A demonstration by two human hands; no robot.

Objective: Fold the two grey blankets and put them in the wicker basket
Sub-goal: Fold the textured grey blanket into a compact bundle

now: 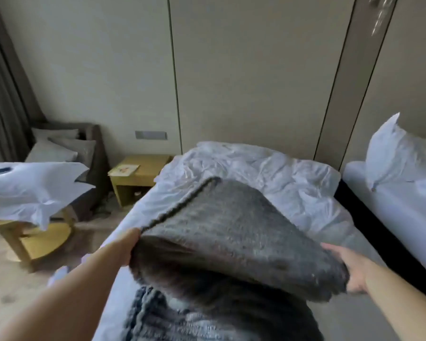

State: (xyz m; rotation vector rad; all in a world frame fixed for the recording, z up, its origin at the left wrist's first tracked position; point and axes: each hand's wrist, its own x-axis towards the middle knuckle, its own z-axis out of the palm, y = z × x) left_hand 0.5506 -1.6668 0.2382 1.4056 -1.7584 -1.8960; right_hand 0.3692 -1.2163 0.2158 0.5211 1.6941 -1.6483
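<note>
A crumpled white duvet point(268, 173) covers the near bed point(133, 217). Beside it stands a wooden nightstand point(143, 179) with a booklet point(127, 168) on top. Farther left, a white pillow point(30, 185) lies on a round wooden table point(47, 239), near a dark armchair point(95, 153) holding cushions point(59, 148). On the second bed point(391, 200) at right, another pillow point(394, 153) leans upright.

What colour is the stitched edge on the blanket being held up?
The edge of the grey blanket is dark, almost black; the head view shows it.

Both bare arms outstretched forward, left grip point(131, 238) in a pinch, right grip point(352, 269) half hidden.
</note>
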